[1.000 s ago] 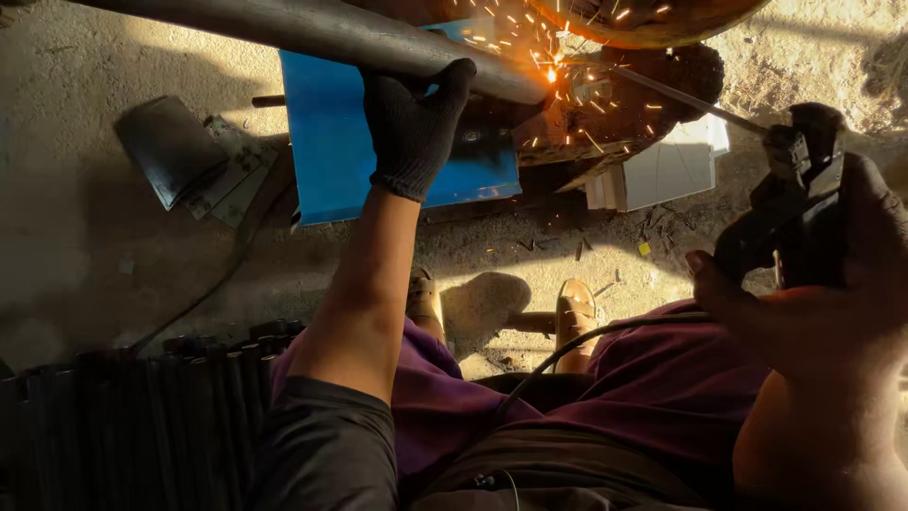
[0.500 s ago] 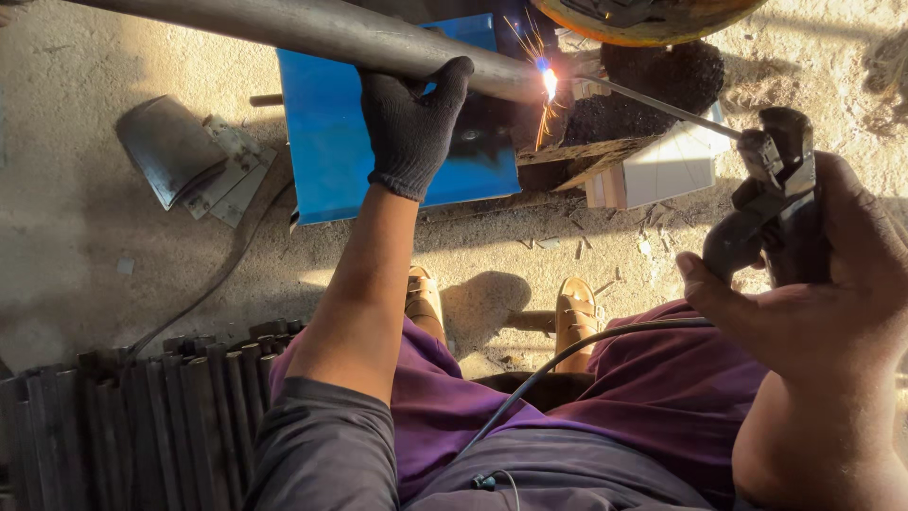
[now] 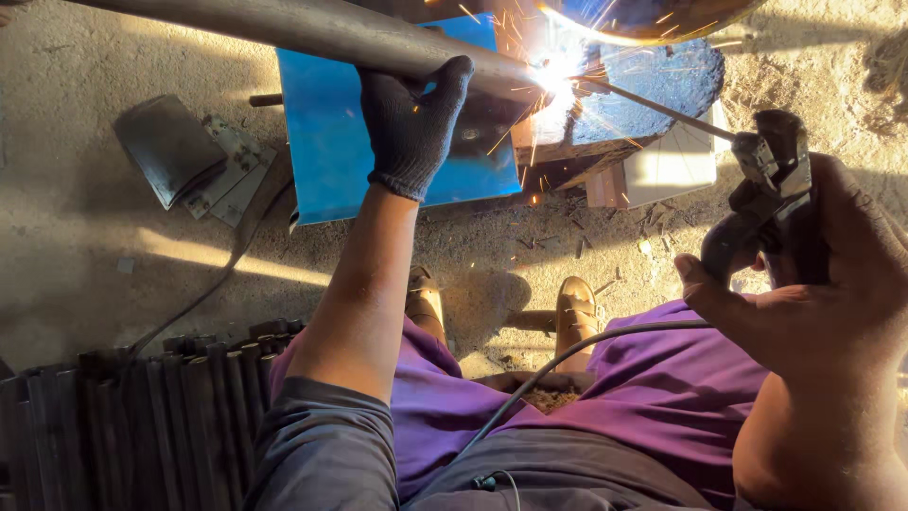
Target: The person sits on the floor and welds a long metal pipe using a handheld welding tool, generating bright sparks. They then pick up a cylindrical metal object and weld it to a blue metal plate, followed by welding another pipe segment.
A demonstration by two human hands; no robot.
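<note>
The left hand (image 3: 413,123), in a dark knitted glove, is curled around a long grey metal pipe (image 3: 312,33) that runs across the top of the view, the fingers hooked over the top of it and the palm pressed against its near side. Just to the right of that hand, at the pipe's end, a bright white arc (image 3: 558,76) throws orange sparks outward. The bare right hand (image 3: 813,274) is closed tight around the dark handle of an electrode holder (image 3: 771,189), whose thin welding rod (image 3: 653,106) slants up and left from the hand to meet the arc. Behind the left hand stands a blue metal sheet (image 3: 326,151). A black cable (image 3: 567,364) runs from below the right hand across the purple trousers (image 3: 662,397). Between the two forearms, two tan shoes (image 3: 577,308) rest on the sandy floor (image 3: 76,237). Below and left of the left arm lies a bundle of dark pipes (image 3: 132,416); farther left of that hand lie flat metal plates (image 3: 180,156).
</note>
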